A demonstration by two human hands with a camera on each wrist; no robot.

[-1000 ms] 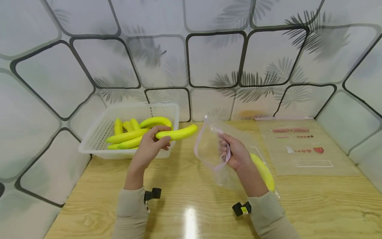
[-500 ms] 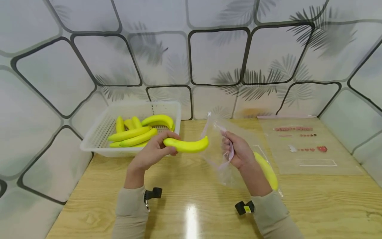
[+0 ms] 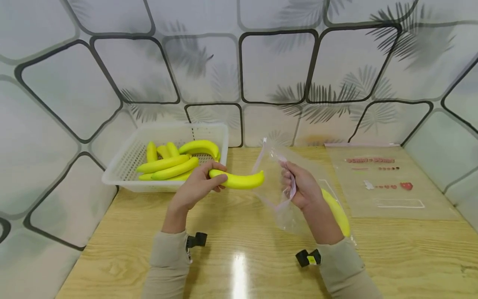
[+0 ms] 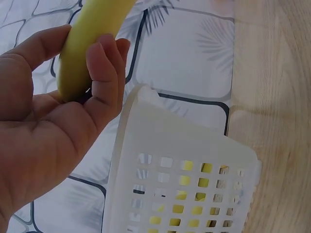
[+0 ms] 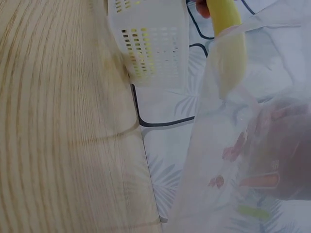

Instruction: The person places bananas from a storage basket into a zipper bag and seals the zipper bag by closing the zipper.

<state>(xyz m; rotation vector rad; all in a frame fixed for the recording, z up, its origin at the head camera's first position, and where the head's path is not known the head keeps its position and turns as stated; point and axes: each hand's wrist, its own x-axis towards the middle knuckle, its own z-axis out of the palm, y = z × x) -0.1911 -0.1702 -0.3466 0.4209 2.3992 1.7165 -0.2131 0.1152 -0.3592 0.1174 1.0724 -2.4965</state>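
My left hand [image 3: 196, 187] pinches a yellow banana [image 3: 239, 180] by one end, thumb against fingers, and the banana lies nearly level. Its far tip is at the mouth of a clear zip bag [image 3: 289, 218] with a lilac edge. Through the bag's film, the right wrist view shows that end of the banana [image 5: 231, 63]. The right hand [image 3: 304, 187] grips the bag's edge with curled fingers and keeps the mouth spread. Another banana [image 3: 337, 214] lies in the lower part of the bag, partly behind the right forearm.
A white perforated basket [image 3: 128, 185] with several bananas [image 3: 175, 169] stands at the back left. To the right, a flat zip bag [image 3: 392, 207] with red print lies on the wooden table [image 3: 239, 241]. A patterned wall covering [image 3: 278, 66] rises behind.
My left hand has carried the banana away from the basket, rightward and slightly down, to the bag's mouth. The right hand has kept its grip on the bag. The view has shifted slightly.
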